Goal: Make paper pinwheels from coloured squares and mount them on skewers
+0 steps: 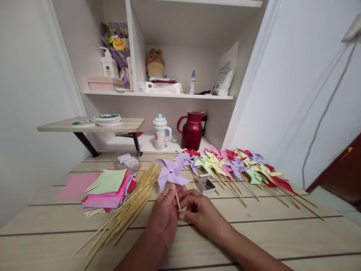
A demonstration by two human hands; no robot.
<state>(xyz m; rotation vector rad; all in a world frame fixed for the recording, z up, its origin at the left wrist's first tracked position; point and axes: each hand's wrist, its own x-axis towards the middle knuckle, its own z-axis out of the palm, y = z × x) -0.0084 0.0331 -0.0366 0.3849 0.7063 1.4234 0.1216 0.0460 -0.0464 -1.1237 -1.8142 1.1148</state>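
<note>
In the head view, a lilac pinwheel (pixel 170 173) is held over the near middle of the wooden table (pixel 254 233), its head turned toward the far side. Its thin stick (pixel 178 201) is pinched by the fingers of the left hand (pixel 165 212) and of the right hand (pixel 197 210), which are brought close together around it. Just to the left, a loose bundle of bamboo sticks (pixel 132 203) is spread, with a stack of coloured paper (pixel 108 188) beside it. To the right, a small clear box (pixel 205 184) and a row of finished pinwheels (pixel 239 165) are laid out.

Left hand (pixel 165 214), right hand (pixel 200 211), pinched together.
</note>
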